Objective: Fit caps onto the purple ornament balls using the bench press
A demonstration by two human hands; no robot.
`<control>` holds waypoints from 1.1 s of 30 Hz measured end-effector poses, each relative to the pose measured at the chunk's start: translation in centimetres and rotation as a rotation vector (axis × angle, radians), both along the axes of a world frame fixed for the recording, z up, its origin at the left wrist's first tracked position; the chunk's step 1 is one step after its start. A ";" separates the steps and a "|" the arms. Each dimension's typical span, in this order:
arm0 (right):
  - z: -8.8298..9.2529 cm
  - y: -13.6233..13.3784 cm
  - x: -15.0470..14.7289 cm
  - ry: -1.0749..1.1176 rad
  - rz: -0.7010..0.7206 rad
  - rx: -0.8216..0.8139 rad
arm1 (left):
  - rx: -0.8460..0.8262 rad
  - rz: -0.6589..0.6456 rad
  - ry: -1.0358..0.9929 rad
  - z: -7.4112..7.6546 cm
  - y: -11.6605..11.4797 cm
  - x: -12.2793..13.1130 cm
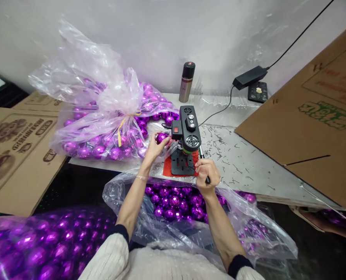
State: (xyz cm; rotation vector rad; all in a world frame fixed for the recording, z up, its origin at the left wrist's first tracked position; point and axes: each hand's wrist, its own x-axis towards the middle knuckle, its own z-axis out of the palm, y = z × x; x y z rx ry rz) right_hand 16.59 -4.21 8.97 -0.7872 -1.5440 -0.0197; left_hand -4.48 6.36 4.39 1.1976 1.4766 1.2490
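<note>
A shiny purple faceted ball (162,137) sits in the fingers of my left hand (155,147), just left of a small black bench drill press (189,126). My right hand (207,174) is wrapped round the black-gripped lever (207,180) on the machine's right side. The machine's slotted base plate (181,163) rests on a red sheet (167,166). Directly below, an open clear plastic bag (117,190) holds many more purple balls (174,201) between my forearms. The tool tip under the machine's head is mostly hidden.
A tied clear bag (111,93) of purple balls stands at left on the table. Behind the machine are a spray can (186,82), a power adapter (250,77) and a phone (257,91). Dark bits (216,140) litter the tabletop. Cardboard (310,116) leans at right; cartons (21,144) lie left.
</note>
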 end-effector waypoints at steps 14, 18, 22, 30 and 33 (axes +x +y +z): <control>0.0 -0.2 0.2 -0.050 -0.013 -0.006 | 0.271 -0.208 0.308 -5.7 -6.8 4.0; -0.2 -0.3 0.2 -0.035 -0.010 -0.012 | 0.361 -0.280 0.385 -5.6 -6.5 4.5; -0.4 -0.3 0.3 -0.029 0.005 -0.027 | 0.327 -0.321 0.365 -4.7 -6.8 4.6; -0.6 -0.2 0.4 -0.079 -0.051 -0.017 | 0.041 -0.197 0.019 -2.7 -9.5 2.8; -0.6 -0.2 0.3 -0.057 -0.059 -0.014 | -0.167 -0.103 -0.382 -2.6 -10.9 1.7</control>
